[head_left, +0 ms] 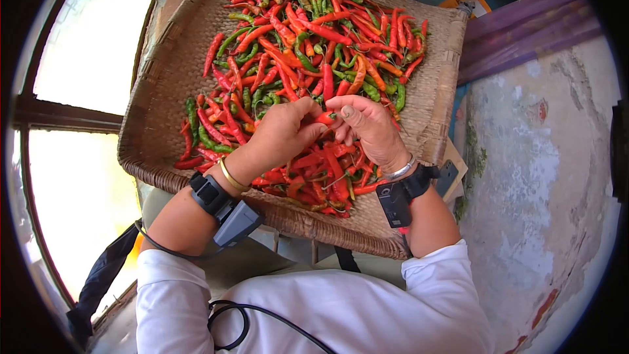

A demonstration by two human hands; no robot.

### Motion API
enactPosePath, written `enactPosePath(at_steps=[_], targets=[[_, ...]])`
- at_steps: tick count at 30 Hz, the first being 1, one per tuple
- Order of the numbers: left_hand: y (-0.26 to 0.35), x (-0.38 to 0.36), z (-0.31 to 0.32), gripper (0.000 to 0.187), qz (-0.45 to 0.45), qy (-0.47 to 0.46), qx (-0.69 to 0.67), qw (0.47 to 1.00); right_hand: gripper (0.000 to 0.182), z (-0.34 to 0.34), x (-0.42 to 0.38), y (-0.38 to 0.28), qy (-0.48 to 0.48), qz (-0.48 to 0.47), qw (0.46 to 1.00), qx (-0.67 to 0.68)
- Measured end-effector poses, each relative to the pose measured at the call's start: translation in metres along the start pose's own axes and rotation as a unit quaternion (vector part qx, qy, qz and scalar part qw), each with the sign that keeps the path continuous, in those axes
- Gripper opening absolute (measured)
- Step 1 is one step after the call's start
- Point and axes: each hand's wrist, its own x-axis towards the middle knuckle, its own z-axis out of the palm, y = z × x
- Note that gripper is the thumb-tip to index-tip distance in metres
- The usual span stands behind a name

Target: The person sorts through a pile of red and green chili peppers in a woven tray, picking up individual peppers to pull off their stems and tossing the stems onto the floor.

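Over the middle of a woven basket tray (429, 101), a red chili pepper (325, 118) is pinched between the thumb and fingers of my left hand (285, 130). Its green stem end points toward my right hand (370, 128), whose thumb and bent fingers close at that end; the stem itself is mostly hidden there. Behind my hands spreads a big heap of red, orange and green chili peppers (295, 33). Nearer to me, below my hands, lies a smaller pile of mostly red chili peppers (334, 177).
A bright framed window (78, 177) stands at the left, close to the tray. To the right is a worn, patchy grey surface (531, 157), with purple cloth (531, 36) at its far end. A black cable (246, 318) loops over my white shirt.
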Motion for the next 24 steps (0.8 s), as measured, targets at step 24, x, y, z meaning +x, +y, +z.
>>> enactPosePath(at_steps=[24], targets=[[-0.010, -0.012, -0.005, 0.019, -0.018, -0.174, 0.221, 0.959, 0.022, -0.052, -0.004, -0.031, 0.123, -0.084, 0.979, 0.142]])
